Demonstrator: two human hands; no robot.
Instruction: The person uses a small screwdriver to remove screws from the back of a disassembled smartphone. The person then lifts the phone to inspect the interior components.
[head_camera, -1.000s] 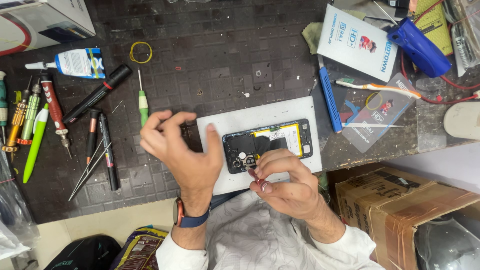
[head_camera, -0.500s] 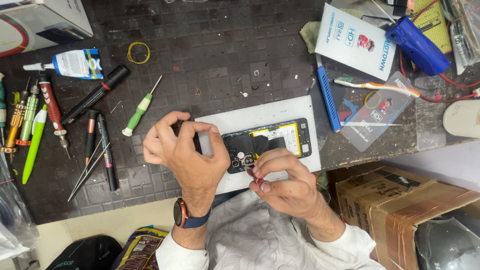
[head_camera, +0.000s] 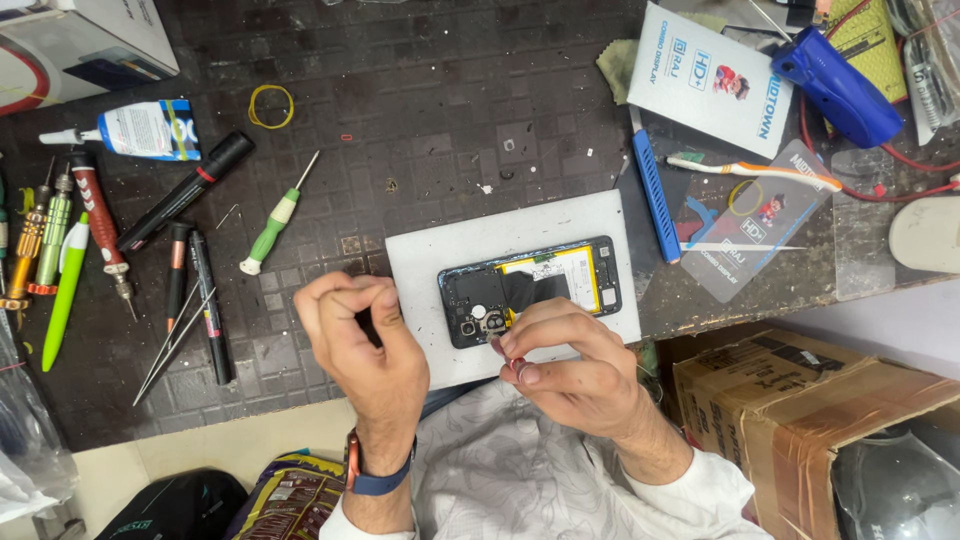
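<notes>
So the whole thing sits on a dark, scuffed grid mat (head_camera: 420, 90) covering the bench, with a pale floor strip at 6 o'clock and a taped cardboard box (head_camera: 800, 410) at 4 o'clock. Roughly centre is a white work pad (head_camera: 450, 260), and on it lies an opened phone (head_camera: 530, 285) with its back off, yellow battery showing. A white printed packet (head_camera: 705, 80) and a blue tool (head_camera: 835, 85) sit at 1 o'clock, a glue tube (head_camera: 135, 130) at 10 o'clock, and a row of screwdrivers (head_camera: 60, 240) at 9 o'clock.

The right hand (head_camera: 570, 370) rests at the phone's lower left edge, fingers pinched closed at the camera end; can't tell whether they grip a small part. The left hand (head_camera: 360, 340) is curled shut, fingertips pressed together; whether it grips anything I can't tell.

Compared to half a second ago, the left hand has pulled away from the phone toward 8 o'clock, and the green-handled screwdriver (head_camera: 272, 222) now lies clear on the mat at 10 o'clock from it.
</notes>
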